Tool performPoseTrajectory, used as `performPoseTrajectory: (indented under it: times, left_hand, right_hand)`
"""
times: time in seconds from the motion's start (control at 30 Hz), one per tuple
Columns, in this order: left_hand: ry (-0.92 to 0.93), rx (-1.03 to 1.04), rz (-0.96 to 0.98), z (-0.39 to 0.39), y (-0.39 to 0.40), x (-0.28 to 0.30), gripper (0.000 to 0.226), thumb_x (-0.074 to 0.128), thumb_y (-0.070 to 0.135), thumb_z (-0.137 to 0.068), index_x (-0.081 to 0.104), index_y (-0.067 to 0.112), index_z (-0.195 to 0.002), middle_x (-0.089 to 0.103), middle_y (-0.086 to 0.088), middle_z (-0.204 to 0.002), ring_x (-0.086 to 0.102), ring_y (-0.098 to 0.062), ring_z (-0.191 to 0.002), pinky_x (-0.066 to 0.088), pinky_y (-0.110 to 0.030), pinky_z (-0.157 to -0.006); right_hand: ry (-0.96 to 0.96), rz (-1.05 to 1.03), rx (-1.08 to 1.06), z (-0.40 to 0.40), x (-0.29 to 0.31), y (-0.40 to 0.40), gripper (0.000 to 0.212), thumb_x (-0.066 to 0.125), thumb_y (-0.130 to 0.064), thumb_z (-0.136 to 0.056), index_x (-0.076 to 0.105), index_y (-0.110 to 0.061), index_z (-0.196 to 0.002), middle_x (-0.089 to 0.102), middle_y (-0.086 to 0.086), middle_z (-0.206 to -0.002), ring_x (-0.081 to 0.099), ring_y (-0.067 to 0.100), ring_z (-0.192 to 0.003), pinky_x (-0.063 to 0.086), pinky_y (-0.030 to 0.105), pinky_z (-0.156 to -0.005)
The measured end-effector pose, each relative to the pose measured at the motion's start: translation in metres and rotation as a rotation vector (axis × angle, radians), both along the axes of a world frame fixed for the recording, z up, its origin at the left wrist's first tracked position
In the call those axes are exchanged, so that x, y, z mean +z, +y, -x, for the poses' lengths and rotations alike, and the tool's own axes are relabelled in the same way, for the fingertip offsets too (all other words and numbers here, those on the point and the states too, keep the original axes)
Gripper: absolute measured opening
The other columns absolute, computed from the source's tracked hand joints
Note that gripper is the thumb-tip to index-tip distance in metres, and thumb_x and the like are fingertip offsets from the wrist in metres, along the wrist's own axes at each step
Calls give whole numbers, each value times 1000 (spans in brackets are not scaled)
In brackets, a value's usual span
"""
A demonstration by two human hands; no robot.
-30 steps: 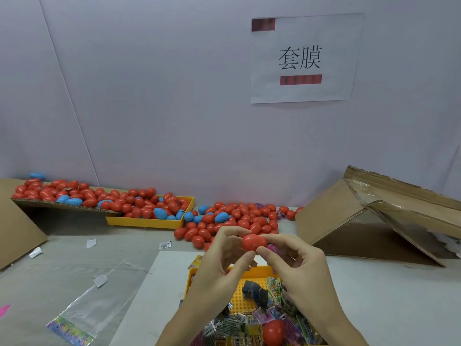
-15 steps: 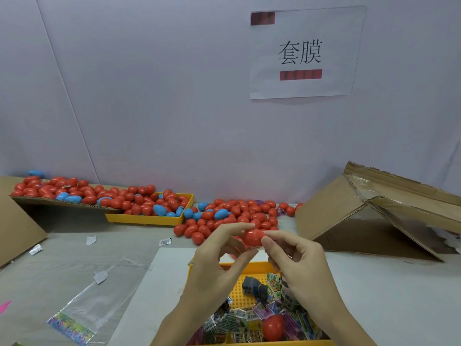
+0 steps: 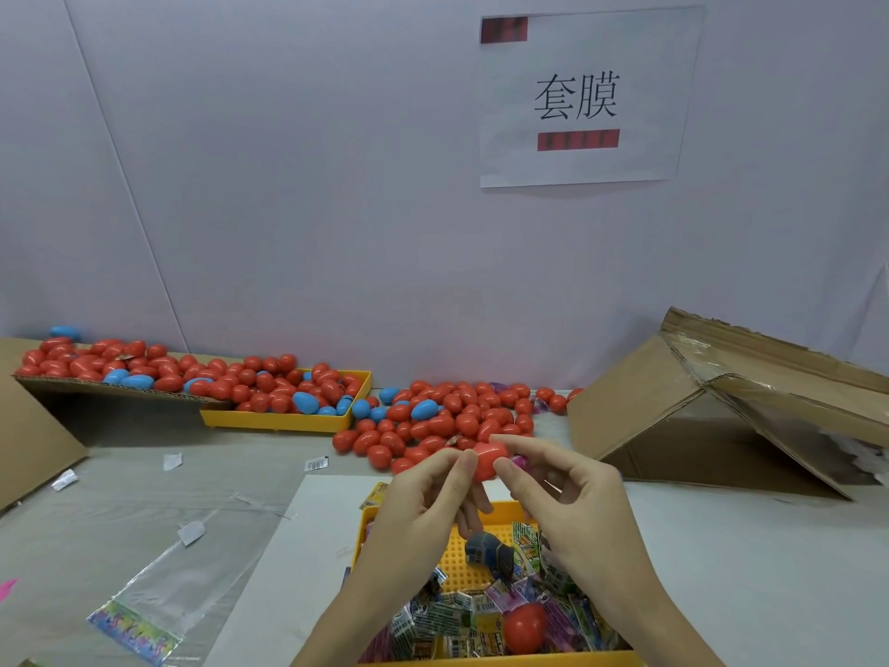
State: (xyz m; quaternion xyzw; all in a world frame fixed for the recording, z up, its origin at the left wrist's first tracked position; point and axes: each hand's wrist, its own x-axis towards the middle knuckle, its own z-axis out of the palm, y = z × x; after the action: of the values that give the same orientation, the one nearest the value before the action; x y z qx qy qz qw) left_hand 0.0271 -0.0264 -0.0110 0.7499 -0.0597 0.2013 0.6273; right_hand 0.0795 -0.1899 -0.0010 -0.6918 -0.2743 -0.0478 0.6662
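Both my hands hold one red plastic egg (image 3: 488, 462) in the air above the near yellow tray (image 3: 486, 515). My left hand (image 3: 423, 512) pinches its left end with thumb and fingers. My right hand (image 3: 572, 498) pinches its right end, and a bit of pink shows behind those fingers. The tray holds several small printed packets (image 3: 462, 613), a grey toy piece (image 3: 490, 553) and a red egg half (image 3: 525, 628).
A pile of red and blue eggs (image 3: 447, 416) lies on the table beyond my hands. A second yellow tray (image 3: 284, 421) and a cardboard flap (image 3: 120, 387) at the left carry more eggs. An open cardboard box (image 3: 721, 411) lies at the right. A clear bag (image 3: 158, 599) lies at the left.
The hands stay together on the red egg and have shifted slightly; the fingers have changed their hold a little. The camera view has tilted slightly.
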Motion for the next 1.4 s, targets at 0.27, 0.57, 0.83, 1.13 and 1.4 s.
performPoseTrajectory:
  times: [0.27, 0.57, 0.83, 1.13, 1.4]
  left_hand:
    - [-58, 56, 40, 6, 4, 6, 15, 76, 34, -91, 77, 33, -105, 78, -3, -92, 75, -20, -88, 62, -33, -81]
    - [-34, 52, 41, 6, 1, 4, 24, 82, 22, -85, 78, 31, -107, 79, 0, -100, 76, -18, -96, 60, -26, -84]
    - [-10, 101, 149, 7, 6, 12, 26, 80, 34, -83, 77, 36, -108, 78, 5, -107, 74, -13, -102, 57, -18, -83]
    - [1, -2, 39, 11, 14, 17, 31, 80, 14, -87, 77, 28, -115, 78, 3, -112, 72, -16, -110, 55, -22, -94]
    - [20, 30, 2, 12, 1, 14, 29, 78, 24, -87, 75, 26, -116, 78, 7, -108, 74, -14, -105, 60, -32, -92]
  right_hand:
    - [-122, 39, 52, -4, -1, -2, 33, 72, -33, -87, 75, -39, -120, 72, -14, -109, 68, 9, -107, 55, 17, -87]
    - [-260, 131, 33, -16, -10, -10, 38, 71, -24, -90, 73, -38, -125, 70, -10, -106, 65, 18, -105, 55, 25, -92]
    - [-250, 145, 35, -11, -10, -3, 40, 64, -20, -99, 66, -38, -135, 68, -12, -113, 64, 14, -111, 54, 21, -88]
    - [93, -70, -15, -16, -4, -8, 56, 73, -24, -93, 53, -44, -142, 76, -6, -105, 72, 11, -101, 56, 18, -83]
    - [-17, -9, -32, -11, 1, -7, 55, 72, -21, -95, 51, -37, -143, 78, -8, -98, 74, 8, -97, 56, 18, -87]
